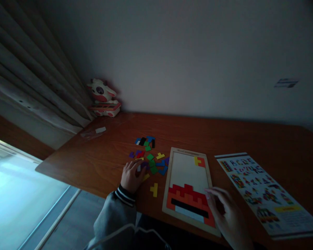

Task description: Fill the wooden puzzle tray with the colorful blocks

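Note:
A wooden puzzle tray (pixel 169 180) lies flat with red, orange, black and white pieces filling its near end. A small yellow piece (pixel 196 161) and an orange one sit in its far right corner. My right hand (pixel 225 211) is over the tray's right edge, thumb and index fingertips close together beside the red pieces (pixel 188 189); whether anything is between them is too dim to see. To the left, my left hand (pixel 131 176) reaches into the loose pieces, its fingers curled around a purple puzzle piece (pixel 144 165). Green pieces (pixel 153 169) and a yellow piece (pixel 154 190) lie nearby.
A printed pattern sheet (pixel 266 194) lies right of the tray. More loose pieces (pixel 146 140) spread farther back. A cow toy (pixel 103 97) stands at the back left, near a clear plastic bag (pixel 90 134). The wooden table's (pixel 67 163) left edge borders a curtain and bright window.

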`<state>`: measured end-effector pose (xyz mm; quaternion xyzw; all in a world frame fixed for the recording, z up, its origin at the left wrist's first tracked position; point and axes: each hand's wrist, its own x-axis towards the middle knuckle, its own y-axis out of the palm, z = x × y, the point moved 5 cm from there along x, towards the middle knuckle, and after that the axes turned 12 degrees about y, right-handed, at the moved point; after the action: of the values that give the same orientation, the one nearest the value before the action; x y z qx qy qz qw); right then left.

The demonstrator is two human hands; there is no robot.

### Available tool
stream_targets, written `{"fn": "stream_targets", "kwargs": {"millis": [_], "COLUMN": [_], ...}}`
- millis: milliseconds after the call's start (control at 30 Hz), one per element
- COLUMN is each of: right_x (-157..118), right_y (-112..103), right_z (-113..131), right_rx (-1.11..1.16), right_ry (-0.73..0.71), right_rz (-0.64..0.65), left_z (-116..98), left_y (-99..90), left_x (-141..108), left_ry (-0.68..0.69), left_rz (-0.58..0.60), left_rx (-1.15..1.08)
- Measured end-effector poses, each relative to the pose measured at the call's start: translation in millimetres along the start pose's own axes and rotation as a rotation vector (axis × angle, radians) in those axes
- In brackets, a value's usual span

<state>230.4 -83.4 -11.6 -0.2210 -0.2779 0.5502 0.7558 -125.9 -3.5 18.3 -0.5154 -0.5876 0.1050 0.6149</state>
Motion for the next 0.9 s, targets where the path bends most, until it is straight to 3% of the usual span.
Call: {"fn": "stream_targets", "kwargs": {"millis": [167, 267, 400, 600, 700, 900], "right_x": [0, 0, 1, 0, 7, 51], "right_y": [-2, -3, -3, -3, 3, 50], "right_z": [0, 1, 4, 7, 30, 122], "right_rx": [-0.012, -0.027, -0.024, -0.045, -0.114, -0.299], "right_ry": [0.004, -0.005, -0.024, -0.071, -0.17, -0.416], "right_rz": [-0.009, -0.016, -0.028, -0.06, -0.004, 0.292], "left_z": [-35, -56, -66, -60, -56, -55], "left_y": [6.1, 14.1, 20.5, 26.0, 26.1, 21.8], "left_x": [4, 7, 12, 12, 10, 8], "left_ry": [0.289, 0.39, 0.383, 0.306, 0.278, 0.315], "left_rz": [0.107, 0.178, 0.167, 0.128, 0.096, 0.052], "left_rx": [-0.111, -0.155, -0.142, -0.108, -0.128, -0.159]}}
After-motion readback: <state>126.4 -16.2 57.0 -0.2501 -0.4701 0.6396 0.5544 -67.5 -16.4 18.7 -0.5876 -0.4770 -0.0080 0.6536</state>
